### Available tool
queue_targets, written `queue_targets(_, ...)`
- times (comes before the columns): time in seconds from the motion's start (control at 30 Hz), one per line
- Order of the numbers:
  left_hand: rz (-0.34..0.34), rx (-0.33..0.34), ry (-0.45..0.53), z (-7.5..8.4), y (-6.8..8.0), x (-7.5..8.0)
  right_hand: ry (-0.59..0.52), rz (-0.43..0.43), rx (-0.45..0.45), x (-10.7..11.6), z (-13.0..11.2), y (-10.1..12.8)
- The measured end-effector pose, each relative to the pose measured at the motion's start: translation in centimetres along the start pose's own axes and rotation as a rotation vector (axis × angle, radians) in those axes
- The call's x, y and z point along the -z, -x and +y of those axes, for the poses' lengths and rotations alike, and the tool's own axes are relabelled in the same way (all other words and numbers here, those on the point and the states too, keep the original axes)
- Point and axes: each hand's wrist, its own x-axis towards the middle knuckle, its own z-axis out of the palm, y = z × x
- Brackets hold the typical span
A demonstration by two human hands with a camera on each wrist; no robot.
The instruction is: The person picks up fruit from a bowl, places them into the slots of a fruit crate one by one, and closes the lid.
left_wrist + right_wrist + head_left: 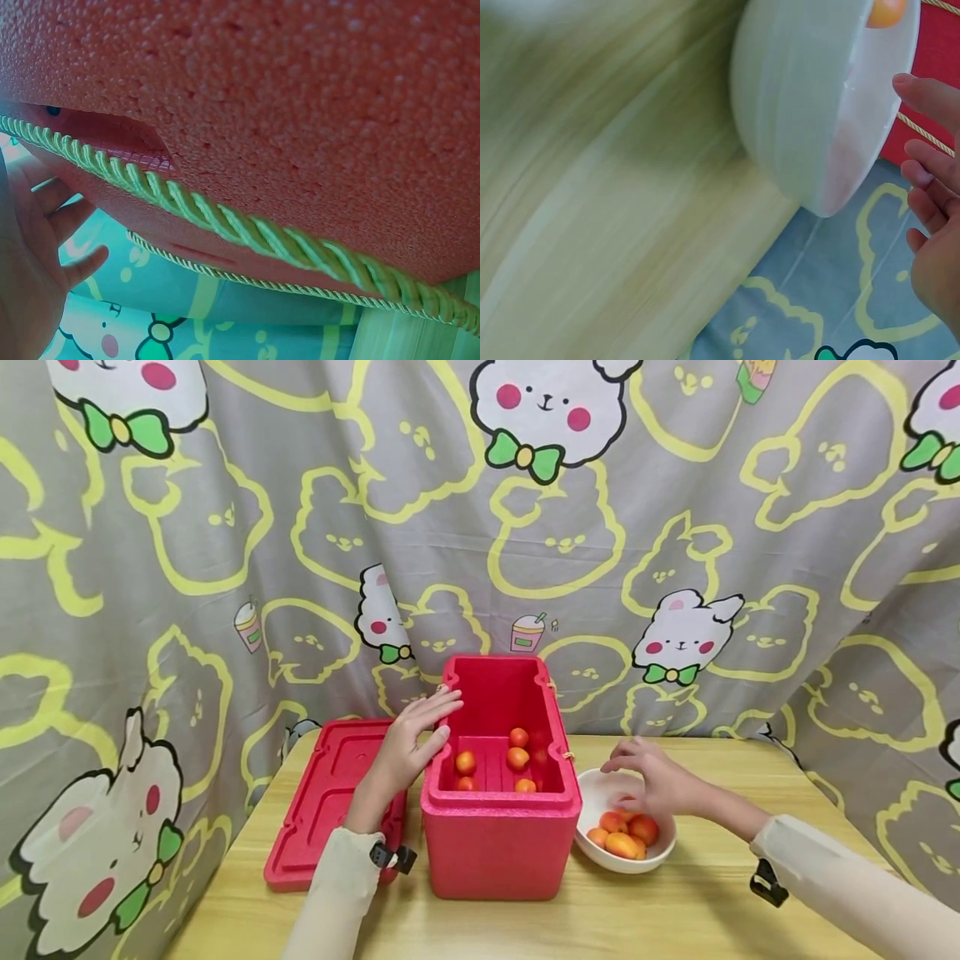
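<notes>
Here | right hand (656,781) held over white bowl (600,785), fingers spread, nothing gripped; fruits (622,835) just below it, nearer this hand | left hand (408,743) laid flat on red box (495,847) rim, fingers straight.

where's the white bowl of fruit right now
In the head view the white bowl sits on the wooden table just right of the red foam box, directly under the right hand, with orange fruit inside.
</notes>
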Motion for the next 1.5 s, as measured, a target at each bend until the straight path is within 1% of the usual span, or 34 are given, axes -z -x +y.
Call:
queue_targets(0.23,0.002,-0.003,-0.001,0.0,-0.1,0.0,0.01,-0.115,-0.001,-0.5,-0.4,0.6)
queue_targets(0.4,-0.002,0.001,0.0,0.0,-0.1,0.0,0.047,-0.139,0.041,-1.4,-0.5,0.9)
queue_targets(0.7,0.001,-0.005,-0.005,-0.1,-0.1,-0.1,0.103,-0.153,0.06,-2.4,-0.5,0.6)
queue_targets(0.9,0.002,0.0,-0.005,-0.1,0.0,-0.1,0.145,-0.141,0.108,-3.1,-0.3,0.3)
queue_targets(1.07,-0.008,0.009,-0.005,-0.2,-0.2,0.0,0.158,-0.124,0.123,-3.5,-0.2,-0.1)
queue_targets(1.3,-0.013,0.005,0.0,-0.2,-0.4,0.0,0.202,-0.119,0.127,-3.6,0.1,-0.5)
queue_targets(1.5,-0.006,0.014,0.006,-0.2,-0.3,0.0,0.225,-0.1,0.161,-3.5,0.4,-0.7)
